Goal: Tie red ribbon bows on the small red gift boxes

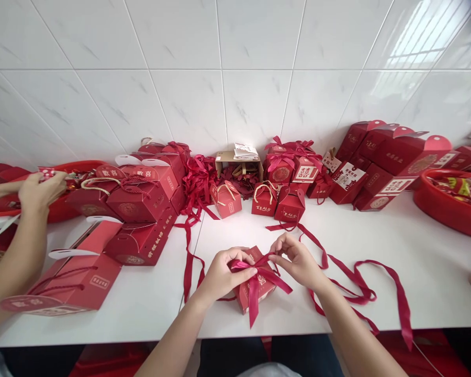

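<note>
A small red gift box [246, 294] sits on the white table [416, 262] right in front of me, wrapped with a red ribbon [259, 277]. My left hand [220, 275] pinches a ribbon loop on the box's top left. My right hand [296, 259] pinches the ribbon on the top right, fingers closed on it. The ribbon's tails hang over the box's front.
Loose red ribbon [361, 285] trails to the right across the table. Small finished boxes [277, 201] and larger red boxes [141, 201] line the tiled wall. Another person's hand [39, 191] reaches into a red basin [58, 209] at left. A second red basin [447, 209] stands at right.
</note>
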Available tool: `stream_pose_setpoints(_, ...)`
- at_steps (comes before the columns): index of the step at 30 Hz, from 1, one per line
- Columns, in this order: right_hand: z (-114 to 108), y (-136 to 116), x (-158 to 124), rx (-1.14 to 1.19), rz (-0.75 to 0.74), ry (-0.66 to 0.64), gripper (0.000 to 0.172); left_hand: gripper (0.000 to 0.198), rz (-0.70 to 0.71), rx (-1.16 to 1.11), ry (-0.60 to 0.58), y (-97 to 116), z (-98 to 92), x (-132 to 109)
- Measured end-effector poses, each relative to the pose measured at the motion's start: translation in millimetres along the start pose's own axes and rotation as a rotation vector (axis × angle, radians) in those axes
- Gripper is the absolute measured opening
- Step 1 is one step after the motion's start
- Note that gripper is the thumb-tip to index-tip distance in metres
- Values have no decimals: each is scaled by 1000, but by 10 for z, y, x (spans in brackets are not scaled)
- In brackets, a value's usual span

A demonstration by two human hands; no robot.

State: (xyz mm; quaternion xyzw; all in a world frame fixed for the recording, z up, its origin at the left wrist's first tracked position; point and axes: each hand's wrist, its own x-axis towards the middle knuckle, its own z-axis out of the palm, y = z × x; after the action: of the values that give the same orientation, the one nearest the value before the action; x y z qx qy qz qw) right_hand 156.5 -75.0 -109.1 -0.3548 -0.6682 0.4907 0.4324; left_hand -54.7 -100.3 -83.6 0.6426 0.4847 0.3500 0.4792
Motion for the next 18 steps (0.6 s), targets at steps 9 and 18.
stream_pose_setpoints(9,11,25,-23,76,30,-22,21,10,13,32,59,-11,52,0)
stream_pose_setpoints(18,11,35,-58,116,67,-61,21,15,-34,20,52,-74,48,-11)
